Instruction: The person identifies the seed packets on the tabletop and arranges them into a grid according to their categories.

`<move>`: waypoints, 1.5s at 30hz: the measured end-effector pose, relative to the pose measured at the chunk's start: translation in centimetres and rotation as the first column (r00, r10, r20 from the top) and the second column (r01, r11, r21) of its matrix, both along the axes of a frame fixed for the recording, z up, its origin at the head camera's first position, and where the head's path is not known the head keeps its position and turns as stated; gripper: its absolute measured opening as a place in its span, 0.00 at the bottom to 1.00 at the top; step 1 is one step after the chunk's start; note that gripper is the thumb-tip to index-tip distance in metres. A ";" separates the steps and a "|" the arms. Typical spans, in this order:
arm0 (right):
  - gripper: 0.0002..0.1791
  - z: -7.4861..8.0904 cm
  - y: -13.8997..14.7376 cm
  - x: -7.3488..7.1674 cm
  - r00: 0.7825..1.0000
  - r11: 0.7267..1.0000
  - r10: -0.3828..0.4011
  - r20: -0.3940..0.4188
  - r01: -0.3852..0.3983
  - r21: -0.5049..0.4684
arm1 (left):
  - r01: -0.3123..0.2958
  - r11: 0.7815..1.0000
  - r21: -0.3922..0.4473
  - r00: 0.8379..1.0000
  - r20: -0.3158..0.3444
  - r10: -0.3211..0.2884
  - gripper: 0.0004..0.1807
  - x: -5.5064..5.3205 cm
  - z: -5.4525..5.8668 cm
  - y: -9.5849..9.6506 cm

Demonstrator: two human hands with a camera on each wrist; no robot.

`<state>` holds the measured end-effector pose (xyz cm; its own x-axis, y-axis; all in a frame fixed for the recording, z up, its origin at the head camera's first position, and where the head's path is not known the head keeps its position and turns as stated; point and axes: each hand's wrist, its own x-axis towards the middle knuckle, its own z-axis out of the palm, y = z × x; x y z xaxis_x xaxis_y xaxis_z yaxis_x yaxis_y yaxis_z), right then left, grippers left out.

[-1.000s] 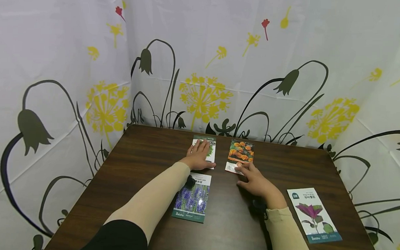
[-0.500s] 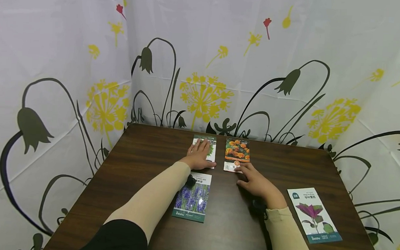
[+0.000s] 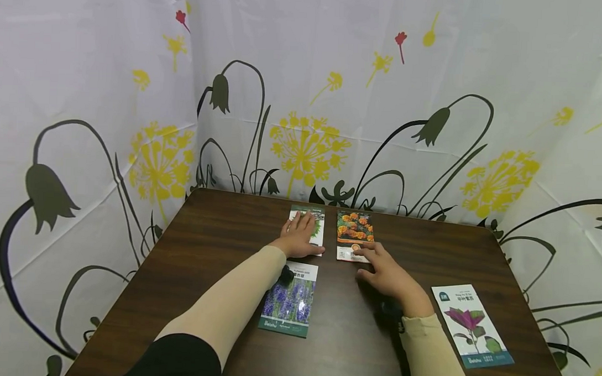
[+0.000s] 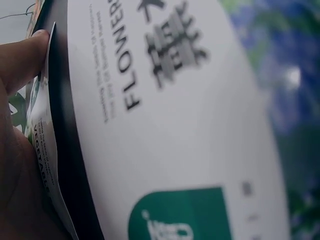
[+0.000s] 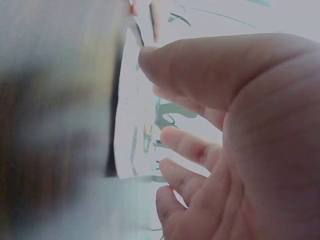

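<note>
My left hand [image 3: 298, 239] lies with spread fingers on a white and green vegetable seed packet [image 3: 320, 228] near the table's far edge, covering much of it. In the left wrist view the thumb [image 4: 25, 57] touches that packet's edge. To its right lies a marigold seed packet [image 3: 355, 227] with orange flowers. My right hand [image 3: 387, 275] touches the lower right part of this packet with its fingertips, the fingers loosely extended. Below the left hand lies a purple-blue flower seed packet [image 3: 289, 301], partly covered by the left wrist.
A white seed packet with a purple-leaved plant [image 3: 475, 329] lies at the right of the brown wooden table [image 3: 219, 235], beside the right forearm. A white curtain with printed flowers [image 3: 305, 61] hangs behind the table.
The marigold packet has slid a little left, closer to the vegetable packet, and sits straighter. Both hands stay in nearly the same place.
</note>
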<state>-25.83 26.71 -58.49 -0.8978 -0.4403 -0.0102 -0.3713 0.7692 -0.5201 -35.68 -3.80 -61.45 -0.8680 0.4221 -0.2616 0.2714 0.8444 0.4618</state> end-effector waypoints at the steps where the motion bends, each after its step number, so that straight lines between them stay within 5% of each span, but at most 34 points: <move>1: 0.28 0.2 0.0 0.0 1.000 1.000 -0.007 0.001 0.007 0.005 | -0.003 1.000 0.000 1.000 0.004 0.003 0.63 -0.1 0.0 0.0; 6: 0.27 0.9 0.2 -0.1 1.000 1.000 -0.013 -0.027 0.013 0.007 | -0.005 1.000 -0.026 1.000 0.011 0.005 0.63 -0.8 -0.3 -0.1; 14: 0.25 1.6 1.2 0.4 0.991 1.000 0.000 -0.134 0.000 0.000 | -0.015 0.999 -0.030 1.000 0.003 0.016 0.63 -0.4 -0.5 0.1; 19: 0.29 2.5 3.2 1.8 0.987 0.999 -0.048 -0.153 0.048 -0.006 | 0.012 1.000 -0.009 1.000 0.002 -0.012 0.63 -0.2 -0.6 0.6; 25: 0.32 2.3 5.8 3.5 0.972 0.998 -0.061 -0.226 0.065 0.011 | -0.024 1.000 -0.011 1.000 -0.015 0.023 0.63 -0.1 -0.5 0.5; 34: 0.33 1.1 9.6 8.2 0.953 0.994 -0.106 -0.284 0.113 0.009 | -0.029 0.999 -0.038 1.000 -0.009 0.029 0.62 -0.4 -1.4 0.5; 40: 0.32 1.2 13.0 10.8 0.939 0.975 -0.222 -0.261 0.222 -0.028 | -0.019 0.999 -0.029 1.000 -0.014 0.019 0.62 -0.3 -1.6 0.6; 45: 0.28 0.7 15.4 11.4 0.895 0.941 -0.338 -0.291 0.326 -0.089 | -0.015 0.998 -0.055 0.999 -0.042 0.012 0.63 -0.4 -1.4 0.5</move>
<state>-14.46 42.13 -57.78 -0.9502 -0.1112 0.2912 -0.2401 0.8570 -0.4559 -36.10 -3.28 -62.84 -0.8840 0.3962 -0.2480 0.2776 0.8719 0.4033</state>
